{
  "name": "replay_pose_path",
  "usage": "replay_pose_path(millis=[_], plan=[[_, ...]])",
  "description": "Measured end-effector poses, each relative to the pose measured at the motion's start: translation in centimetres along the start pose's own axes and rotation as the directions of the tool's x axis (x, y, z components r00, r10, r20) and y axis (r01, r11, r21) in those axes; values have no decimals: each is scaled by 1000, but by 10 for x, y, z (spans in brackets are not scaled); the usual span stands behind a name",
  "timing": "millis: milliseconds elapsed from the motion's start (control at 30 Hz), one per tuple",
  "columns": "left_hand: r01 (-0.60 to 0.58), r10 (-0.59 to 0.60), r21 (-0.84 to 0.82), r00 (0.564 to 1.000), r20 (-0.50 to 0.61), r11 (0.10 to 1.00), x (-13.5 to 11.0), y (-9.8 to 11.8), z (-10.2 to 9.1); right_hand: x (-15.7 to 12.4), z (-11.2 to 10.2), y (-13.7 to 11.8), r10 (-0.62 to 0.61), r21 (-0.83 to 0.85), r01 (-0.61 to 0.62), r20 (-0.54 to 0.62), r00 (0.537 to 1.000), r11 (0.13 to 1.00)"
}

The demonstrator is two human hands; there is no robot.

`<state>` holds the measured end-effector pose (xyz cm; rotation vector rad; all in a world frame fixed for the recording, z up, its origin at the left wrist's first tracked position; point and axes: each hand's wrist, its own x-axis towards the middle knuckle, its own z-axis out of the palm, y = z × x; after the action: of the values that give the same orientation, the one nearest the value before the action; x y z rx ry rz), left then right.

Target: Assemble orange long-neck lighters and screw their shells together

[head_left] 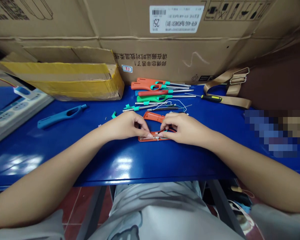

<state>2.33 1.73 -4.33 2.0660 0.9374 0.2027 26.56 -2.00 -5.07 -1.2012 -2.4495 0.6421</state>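
An orange lighter casing half (143, 138) lies open side up on the blue table, with small parts and wires inside it. My left hand (132, 126) is closed over its left end, thumb and fingertip pinching at the edge. From the other side my right hand (186, 128) closes on the casing's middle, its fingertips close to the left ones; what small part lies under them is hidden. Just behind sits a second orange casing half (152, 116), partly covered by my right hand. Thin white wires (175, 101) and loose metal rods with green tips (142, 107) lie beyond my hands.
Behind lie several long-nosed lighters (147, 84) and a black-and-yellow screwdriver (212, 98). A blue lighter casing (61, 116), a power strip (20, 106) and a yellow-taped box (85, 81) are at left. A tan strap (233, 100) lies at right, before a large cardboard box (130, 26).
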Motion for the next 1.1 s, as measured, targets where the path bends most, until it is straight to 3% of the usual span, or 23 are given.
replay_pose_path(millis=[133,433,567,733,833,933,1100], plan=[[-40,41,23,999,-21,999,-3,5,-3,1,-1,1,8,5,-8,-1,1000,1000],[-13,14,-43,1000,23,999,-1,5,-3,1,1,2,6,39,-5,-7,1000,999],[-46,46,-9,999,25,999,-2,5,-3,2,-8,6,13,69,-10,-45,999,998],[-148,158,101,983,-91,984,-5,11,-1,-1,-30,15,32,-157,-63,-194,981,986],[-249,272,151,950,-154,957,-7,13,3,-5,-38,21,-6,-276,-20,-95,995,961],[-373,403,230,909,-102,899,-7,13,9,-7,-41,24,-31,-329,49,58,998,943],[-422,457,337,889,-28,842,-7,14,19,-9,-47,19,-78,-179,101,131,988,979]])
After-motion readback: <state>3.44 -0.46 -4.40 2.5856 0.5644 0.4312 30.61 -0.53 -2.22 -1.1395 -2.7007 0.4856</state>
